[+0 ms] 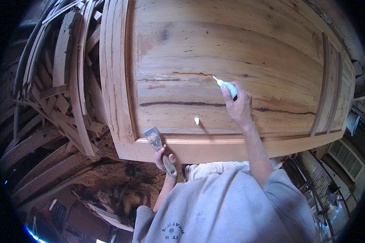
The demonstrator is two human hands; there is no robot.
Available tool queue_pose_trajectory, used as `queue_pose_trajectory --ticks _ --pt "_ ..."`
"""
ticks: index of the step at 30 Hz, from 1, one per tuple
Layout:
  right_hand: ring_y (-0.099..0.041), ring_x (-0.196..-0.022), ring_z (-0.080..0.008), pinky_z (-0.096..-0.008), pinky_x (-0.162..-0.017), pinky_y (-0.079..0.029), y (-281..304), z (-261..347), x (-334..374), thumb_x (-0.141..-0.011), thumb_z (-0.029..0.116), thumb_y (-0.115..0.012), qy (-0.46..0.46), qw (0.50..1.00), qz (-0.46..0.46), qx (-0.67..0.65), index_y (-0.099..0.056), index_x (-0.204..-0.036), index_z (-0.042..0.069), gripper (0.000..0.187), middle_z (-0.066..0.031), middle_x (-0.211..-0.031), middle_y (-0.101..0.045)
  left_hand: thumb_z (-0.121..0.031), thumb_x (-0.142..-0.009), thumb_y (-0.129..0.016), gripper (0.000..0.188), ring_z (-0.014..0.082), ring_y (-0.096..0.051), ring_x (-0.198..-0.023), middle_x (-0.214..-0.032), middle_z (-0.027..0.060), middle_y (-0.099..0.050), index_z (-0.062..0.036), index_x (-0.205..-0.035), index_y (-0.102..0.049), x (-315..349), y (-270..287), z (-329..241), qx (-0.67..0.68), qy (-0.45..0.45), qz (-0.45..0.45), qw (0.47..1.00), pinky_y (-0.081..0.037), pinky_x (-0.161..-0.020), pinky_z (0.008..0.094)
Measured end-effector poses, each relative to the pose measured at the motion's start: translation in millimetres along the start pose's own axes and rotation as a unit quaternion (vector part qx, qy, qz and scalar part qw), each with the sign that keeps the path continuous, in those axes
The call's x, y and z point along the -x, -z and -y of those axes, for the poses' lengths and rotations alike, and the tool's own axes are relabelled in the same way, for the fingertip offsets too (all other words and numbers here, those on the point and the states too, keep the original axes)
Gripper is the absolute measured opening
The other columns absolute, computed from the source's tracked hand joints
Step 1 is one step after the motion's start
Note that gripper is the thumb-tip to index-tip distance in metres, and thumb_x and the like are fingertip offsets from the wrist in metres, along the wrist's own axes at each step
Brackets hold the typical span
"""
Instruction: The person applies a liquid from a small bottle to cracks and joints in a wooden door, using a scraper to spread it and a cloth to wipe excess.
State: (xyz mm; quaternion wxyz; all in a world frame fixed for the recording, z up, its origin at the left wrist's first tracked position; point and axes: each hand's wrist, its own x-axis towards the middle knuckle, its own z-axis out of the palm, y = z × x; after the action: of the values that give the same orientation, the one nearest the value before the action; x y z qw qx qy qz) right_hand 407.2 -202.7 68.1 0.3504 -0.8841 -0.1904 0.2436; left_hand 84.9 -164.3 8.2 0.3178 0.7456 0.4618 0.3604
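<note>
My right hand (240, 106) is closed around a small white and light-blue glue bottle (228, 87). The bottle's narrow tip points at the left end of the wooden door panel (215, 48), at the right end of a brown-filled crack (192, 73). Below it a longer dark crack (182, 103) runs across the panel. A small white cap (197, 120) stands on the panel near its front moulding. My left hand (164, 160) grips the wooden handle of a putty knife (154, 139), whose broad, stained blade points up over the door's front edge.
The raised frame (117, 81) and moulding border the panel on the left and front. Scrap wood strips (71, 77) are piled to the left. Sawdust (134, 186) covers the ground at lower left. A louvred frame (344, 158) and other clutter lie at right.
</note>
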Motion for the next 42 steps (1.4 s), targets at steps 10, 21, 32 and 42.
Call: queue_pose_trajectory --ticks 10,21,32,42 --pt "-0.061 -0.06 -0.0266 -0.0393 -0.056 -0.046 3.1 -5.2 1.6 -0.095 0.032 -0.061 0.021 0.999 -0.023 0.008 -0.061 -0.096 0.002 0.03 -0.0144 -0.068 -0.062 -0.044 -0.093 -0.062 0.045 0.0272 -0.063 -0.081 -0.095 0.016 -0.067 -0.0024 -0.109 -0.055 1.6 1.9 -0.6 0.004 0.011 0.01 1.0 -0.049 -0.073 0.0369" --pt "-0.065 -0.062 -0.0298 -0.04 -0.056 -0.048 13.4 -12.6 3.6 -0.094 0.03 -0.062 0.026 0.999 -0.035 0.01 -0.06 -0.096 0.003 0.027 -0.0161 -0.071 -0.064 -0.045 -0.093 -0.062 0.045 0.0274 -0.064 -0.083 -0.094 0.016 -0.067 -0.0015 -0.106 -0.058 1.9 -0.4 -0.1 0.0 0.006 -0.003 1.0 -0.05 -0.076 0.0374" --pt "-0.065 -0.063 -0.0299 -0.04 -0.056 -0.049 19.9 -21.8 6.7 -0.094 0.03 -0.063 0.016 0.998 -0.056 0.005 -0.061 -0.095 0.003 0.027 -0.0158 -0.072 -0.065 -0.046 -0.093 -0.061 0.048 0.0259 -0.063 -0.084 -0.095 0.0147 -0.067 -0.0012 -0.107 -0.058 4.3 1.0 0.0 -0.003 0.021 0.007 1.0 -0.05 -0.078 0.0364" --pt "-0.065 -0.062 -0.0288 -0.0398 -0.058 -0.049 32.4 -30.7 10.0 -0.094 0.031 -0.063 -0.016 0.998 -0.066 0.014 -0.062 -0.096 0.003 0.028 -0.0153 -0.073 -0.066 -0.047 -0.093 -0.061 0.05 0.025 -0.062 -0.086 -0.096 0.0139 -0.066 -0.0005 -0.109 -0.057 3.1 0.0 -1.5 -0.01 0.012 0.008 1.0 -0.049 -0.081 0.0369"
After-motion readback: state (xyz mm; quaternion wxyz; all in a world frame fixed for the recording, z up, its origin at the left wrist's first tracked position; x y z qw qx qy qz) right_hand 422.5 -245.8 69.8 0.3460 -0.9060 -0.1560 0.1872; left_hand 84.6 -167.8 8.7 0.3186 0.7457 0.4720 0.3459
